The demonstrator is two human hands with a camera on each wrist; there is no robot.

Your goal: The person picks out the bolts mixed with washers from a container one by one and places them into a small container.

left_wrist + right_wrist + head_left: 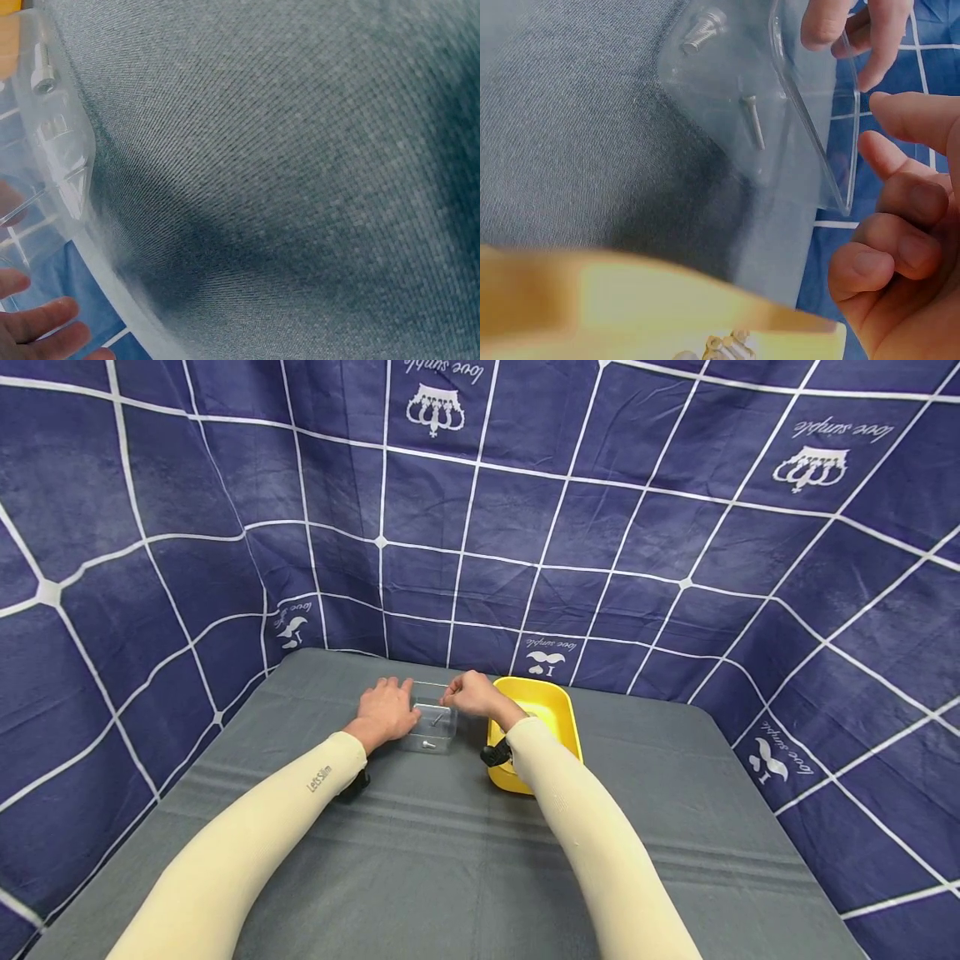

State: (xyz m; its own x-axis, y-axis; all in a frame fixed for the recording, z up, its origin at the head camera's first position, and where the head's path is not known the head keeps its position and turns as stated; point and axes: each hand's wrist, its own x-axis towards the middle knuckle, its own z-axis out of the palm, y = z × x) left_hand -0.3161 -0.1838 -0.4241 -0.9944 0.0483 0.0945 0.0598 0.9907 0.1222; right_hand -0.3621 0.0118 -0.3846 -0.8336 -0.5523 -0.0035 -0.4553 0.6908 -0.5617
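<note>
A clear plastic box (423, 742) stands on the grey cloth, with a raised clear panel along its far side. Inside lie a silver screw (429, 744) and a thinner screw (754, 121). At the box's left end rests my left hand (386, 708); its fingers (45, 319) are spread and fairly straight, with the thumb partly seen through the plastic. My right hand (472, 693) is at the far right corner. Its thumb and index fingertips (889, 112) stand slightly apart beside the panel's edge, nothing visible between them, while the other fingers are bent.
Just right of the box stands a yellow tray (576, 735), partly under my right forearm. Several metal screws (729, 348) lie in it. A blue curtain (600, 527) with white lines hangs behind the grey-covered table (450, 877) and along both sides.
</note>
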